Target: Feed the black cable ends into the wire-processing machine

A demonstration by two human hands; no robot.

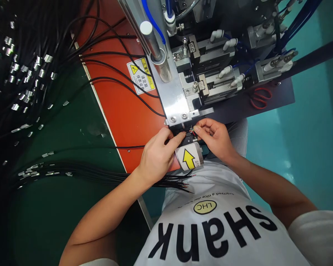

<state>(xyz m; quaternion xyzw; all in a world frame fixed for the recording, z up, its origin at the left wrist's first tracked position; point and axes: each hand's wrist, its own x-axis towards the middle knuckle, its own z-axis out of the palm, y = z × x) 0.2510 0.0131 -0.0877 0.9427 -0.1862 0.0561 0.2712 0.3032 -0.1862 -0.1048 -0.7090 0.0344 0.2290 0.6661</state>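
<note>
My left hand is closed at the front end of the machine, thumb and forefinger on a black cable that runs in from the left. My right hand pinches the thin coloured wires at that cable's end. Between the hands sits a small black fixture, partly covered by my fingers. Just below it is a metal cylinder with a yellow arrow label. A bundle of black cables with bared coloured ends lies beneath my left wrist.
Several black cables run from the machine across the orange base to a large pile with shiny metal ends on the green table. Red-handled scissors lie right of the pneumatic cylinders. A vertical metal post rises from the plate.
</note>
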